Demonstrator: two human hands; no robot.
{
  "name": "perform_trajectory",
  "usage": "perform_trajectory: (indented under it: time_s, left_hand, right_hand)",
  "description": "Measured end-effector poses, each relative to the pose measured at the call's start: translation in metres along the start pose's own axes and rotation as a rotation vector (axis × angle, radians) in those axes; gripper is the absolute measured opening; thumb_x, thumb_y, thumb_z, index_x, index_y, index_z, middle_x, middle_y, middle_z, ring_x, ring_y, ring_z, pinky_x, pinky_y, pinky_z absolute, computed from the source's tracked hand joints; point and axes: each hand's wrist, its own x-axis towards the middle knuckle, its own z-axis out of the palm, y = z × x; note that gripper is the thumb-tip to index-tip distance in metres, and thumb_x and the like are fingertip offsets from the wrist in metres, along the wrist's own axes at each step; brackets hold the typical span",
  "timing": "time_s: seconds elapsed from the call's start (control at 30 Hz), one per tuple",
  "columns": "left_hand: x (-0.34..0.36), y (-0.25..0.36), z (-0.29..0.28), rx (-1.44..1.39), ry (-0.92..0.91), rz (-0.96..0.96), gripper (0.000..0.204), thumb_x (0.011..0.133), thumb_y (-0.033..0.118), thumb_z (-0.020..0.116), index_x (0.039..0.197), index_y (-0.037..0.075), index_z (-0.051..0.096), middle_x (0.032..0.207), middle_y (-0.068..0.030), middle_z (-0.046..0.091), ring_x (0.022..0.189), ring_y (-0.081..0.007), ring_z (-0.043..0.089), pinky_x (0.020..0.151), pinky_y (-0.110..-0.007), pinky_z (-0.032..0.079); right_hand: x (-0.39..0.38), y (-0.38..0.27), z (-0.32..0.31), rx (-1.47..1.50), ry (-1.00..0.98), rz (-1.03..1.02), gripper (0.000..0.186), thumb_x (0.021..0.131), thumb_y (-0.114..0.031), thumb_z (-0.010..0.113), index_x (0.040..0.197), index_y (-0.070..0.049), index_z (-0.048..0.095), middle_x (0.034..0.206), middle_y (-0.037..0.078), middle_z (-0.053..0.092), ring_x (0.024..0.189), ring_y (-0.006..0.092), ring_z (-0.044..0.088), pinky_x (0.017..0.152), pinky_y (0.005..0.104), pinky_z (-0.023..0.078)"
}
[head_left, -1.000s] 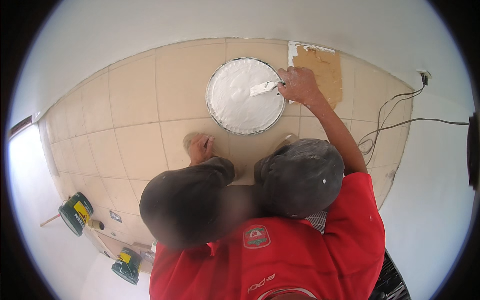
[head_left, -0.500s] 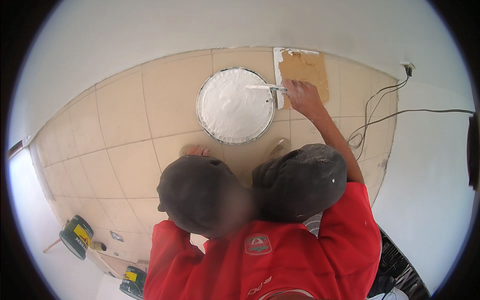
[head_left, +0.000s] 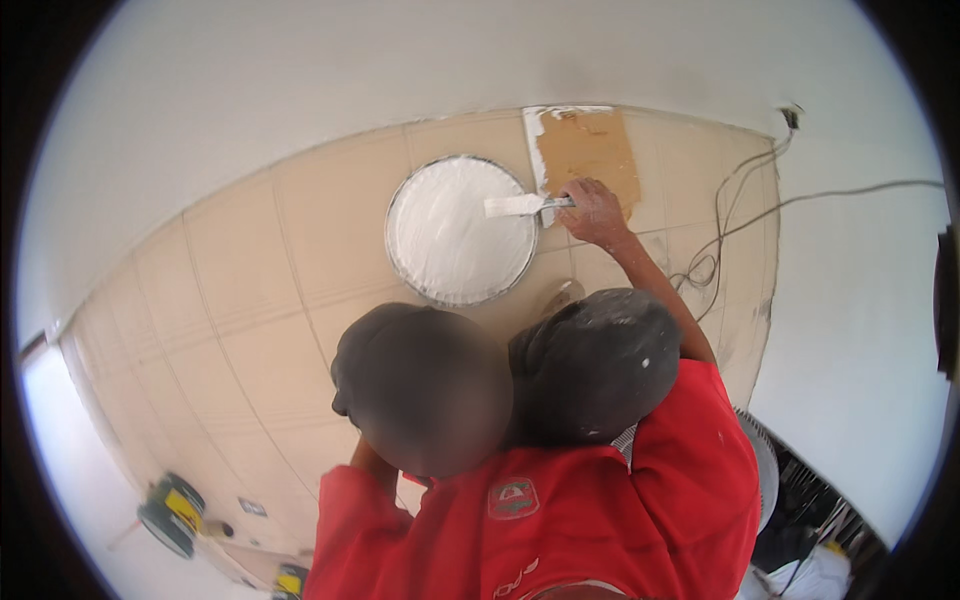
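Observation:
My right hand [head_left: 594, 212] is closed around the handle of a putty knife [head_left: 514, 206], its flat blade coated white. The blade extends left over the rim of a round tub [head_left: 398, 272] and above the thick white paste [head_left: 455, 235] filling it; I cannot tell whether they touch. Just beyond my right hand lies a tan rectangular board [head_left: 590, 150] with white paste smeared along its left and far edges. My left hand is hidden; its forearm [head_left: 372, 462] goes down behind my left knee [head_left: 420, 390].
Tan floor tiles [head_left: 235, 260] run up to a pale wall [head_left: 480, 60]. At right, a dark cable [head_left: 850, 192] and looped cords [head_left: 720, 220] trail by a wall socket [head_left: 790, 117]. Green-and-yellow buckets [head_left: 172, 515] stand at lower left. A grey fan-like grille [head_left: 765, 470] is behind my right side.
The putty knife has turned, showing more of its flat blade. The whole view has shifted slightly. Fingers or toes seen beside my left knee are now hidden.

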Motion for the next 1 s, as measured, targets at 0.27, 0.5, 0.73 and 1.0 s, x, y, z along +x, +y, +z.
perform_trajectory:
  time_s: [0.27,0.5,0.73,1.0]
  left_hand:
    - [0.000,-0.009,-0.013,0.030,-0.025,-0.046,0.033,0.099,0.028,0.057,0.116,0.001,0.062,0.117,-0.0166,0.061,0.110,-0.0337,0.057,0.093,-0.045,0.047]
    - [-0.009,-0.014,-0.039,0.048,-0.018,-0.155,0.041,0.099,0.033,0.056,0.122,-0.001,0.059,0.126,-0.0179,0.059,0.118,-0.0337,0.054,0.097,-0.045,0.047]
    - [-0.007,0.031,-0.122,-0.091,0.131,-0.326,0.051,0.099,0.038,0.056,0.129,-0.003,0.057,0.134,-0.0192,0.057,0.127,-0.0338,0.052,0.102,-0.045,0.046]
    - [0.009,0.225,-0.241,-0.262,0.582,0.061,0.061,0.099,0.044,0.056,0.136,-0.004,0.054,0.144,-0.0206,0.054,0.136,-0.0338,0.049,0.108,-0.045,0.045]
  right_hand:
    - [-0.012,0.004,-0.002,0.253,-0.098,0.337,0.026,0.083,-0.030,0.071,0.098,-0.009,0.064,0.092,0.014,0.070,0.090,0.0354,0.067,0.081,0.0465,0.052]
    - [-0.022,0.029,0.021,0.697,-0.164,0.414,0.023,0.096,-0.025,0.062,0.086,-0.004,0.061,0.074,0.007,0.059,0.068,0.0201,0.055,0.064,0.0348,0.043]
    - [-0.027,0.045,0.029,1.065,-0.149,0.479,0.026,0.101,-0.021,0.056,0.080,-0.006,0.058,0.068,-0.002,0.050,0.060,0.0082,0.045,0.055,0.0261,0.035]
    - [-0.033,0.087,0.029,1.039,0.061,0.747,0.025,0.097,-0.026,0.059,0.091,-0.003,0.065,0.072,0.005,0.059,0.066,0.0143,0.056,0.062,0.0315,0.044]
